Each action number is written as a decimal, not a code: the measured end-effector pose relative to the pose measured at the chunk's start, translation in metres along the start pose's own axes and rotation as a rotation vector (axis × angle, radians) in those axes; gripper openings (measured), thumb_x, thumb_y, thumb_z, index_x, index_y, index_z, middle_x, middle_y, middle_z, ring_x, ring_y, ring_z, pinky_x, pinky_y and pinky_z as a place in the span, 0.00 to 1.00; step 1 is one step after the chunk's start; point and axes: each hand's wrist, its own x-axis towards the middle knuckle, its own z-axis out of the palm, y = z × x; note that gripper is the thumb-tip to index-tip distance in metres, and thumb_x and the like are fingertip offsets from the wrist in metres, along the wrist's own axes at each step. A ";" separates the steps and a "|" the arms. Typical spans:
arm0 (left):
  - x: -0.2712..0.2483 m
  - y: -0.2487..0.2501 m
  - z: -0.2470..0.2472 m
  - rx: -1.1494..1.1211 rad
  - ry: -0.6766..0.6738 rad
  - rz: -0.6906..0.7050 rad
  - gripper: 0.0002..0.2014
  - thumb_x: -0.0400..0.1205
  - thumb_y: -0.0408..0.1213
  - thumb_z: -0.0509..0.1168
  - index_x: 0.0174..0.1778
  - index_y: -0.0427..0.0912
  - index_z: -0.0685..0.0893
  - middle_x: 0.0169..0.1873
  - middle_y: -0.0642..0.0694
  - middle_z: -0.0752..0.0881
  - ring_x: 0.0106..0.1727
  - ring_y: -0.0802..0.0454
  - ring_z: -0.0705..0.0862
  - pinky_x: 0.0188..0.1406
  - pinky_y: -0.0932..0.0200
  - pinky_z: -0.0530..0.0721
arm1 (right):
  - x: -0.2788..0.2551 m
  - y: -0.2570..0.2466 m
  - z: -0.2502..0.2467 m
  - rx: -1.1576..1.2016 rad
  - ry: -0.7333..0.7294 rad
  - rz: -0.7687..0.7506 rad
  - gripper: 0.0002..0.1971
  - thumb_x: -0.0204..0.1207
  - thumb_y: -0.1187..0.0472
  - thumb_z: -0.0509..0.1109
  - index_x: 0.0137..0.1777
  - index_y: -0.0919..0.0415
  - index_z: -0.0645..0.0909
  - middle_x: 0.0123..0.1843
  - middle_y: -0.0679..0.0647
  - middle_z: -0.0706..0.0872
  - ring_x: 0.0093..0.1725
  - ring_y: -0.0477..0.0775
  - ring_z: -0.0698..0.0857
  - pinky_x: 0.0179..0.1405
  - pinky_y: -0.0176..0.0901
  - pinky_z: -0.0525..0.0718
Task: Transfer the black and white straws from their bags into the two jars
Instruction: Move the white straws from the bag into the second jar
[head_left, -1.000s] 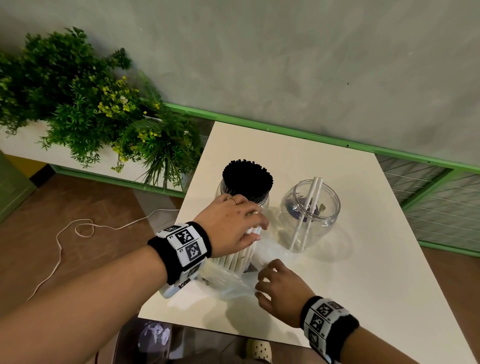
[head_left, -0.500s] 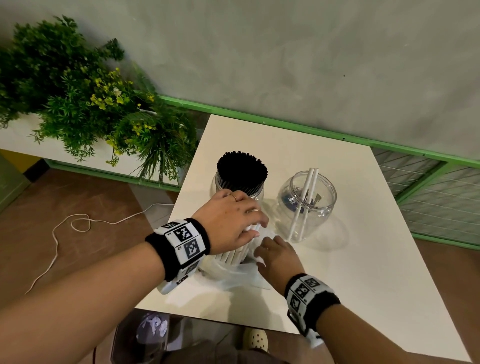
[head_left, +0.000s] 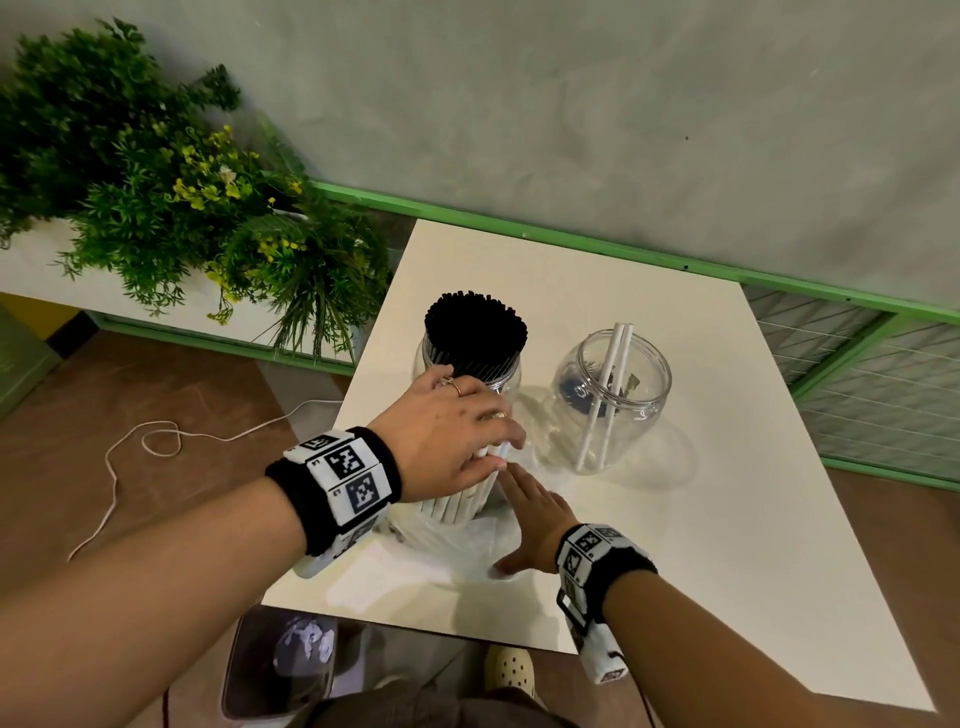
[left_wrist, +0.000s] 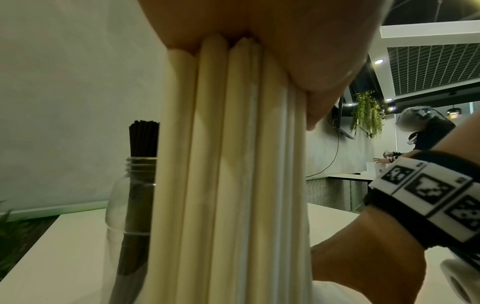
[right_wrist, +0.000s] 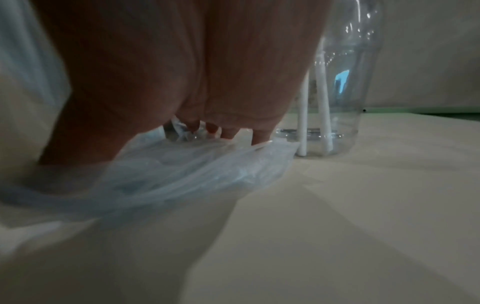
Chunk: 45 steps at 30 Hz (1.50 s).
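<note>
Your left hand (head_left: 457, 441) wraps the top of the upright bundle of white straws (left_wrist: 228, 185); loosen it and they likely fan out over the table (head_left: 675, 519). Just beyond that hand stands the jar of black straws (head_left: 475, 338), close enough to knock. Your right hand (head_left: 535, 519), fingers flat, presses the clear bag (right_wrist: 182, 174) at the bundle's foot; it may slip. Beyond that hand, the second jar (head_left: 613, 400) holds two white straws.

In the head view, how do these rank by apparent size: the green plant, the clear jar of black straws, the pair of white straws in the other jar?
1. Green plant, largest.
2. Clear jar of black straws, partly hidden by the left hand.
3. Pair of white straws, smallest.
</note>
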 end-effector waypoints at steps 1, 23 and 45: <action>0.000 0.001 0.000 0.003 -0.004 -0.002 0.14 0.79 0.56 0.53 0.57 0.62 0.78 0.54 0.58 0.82 0.59 0.51 0.80 0.61 0.43 0.75 | 0.002 0.001 -0.001 0.029 -0.005 0.001 0.65 0.60 0.37 0.80 0.84 0.49 0.34 0.86 0.49 0.35 0.85 0.51 0.42 0.83 0.56 0.49; 0.001 -0.005 0.001 0.000 0.004 -0.035 0.13 0.80 0.55 0.54 0.57 0.63 0.77 0.56 0.60 0.82 0.59 0.53 0.80 0.55 0.49 0.76 | -0.013 0.034 0.000 0.344 0.499 -0.053 0.37 0.59 0.36 0.77 0.68 0.52 0.79 0.64 0.51 0.74 0.64 0.56 0.73 0.67 0.48 0.74; 0.002 -0.008 0.000 -0.016 -0.010 -0.025 0.14 0.79 0.56 0.54 0.58 0.62 0.78 0.56 0.60 0.82 0.58 0.53 0.81 0.54 0.49 0.77 | -0.013 -0.005 -0.026 0.010 0.610 -0.094 0.37 0.68 0.30 0.65 0.72 0.52 0.73 0.69 0.51 0.76 0.66 0.59 0.75 0.64 0.53 0.76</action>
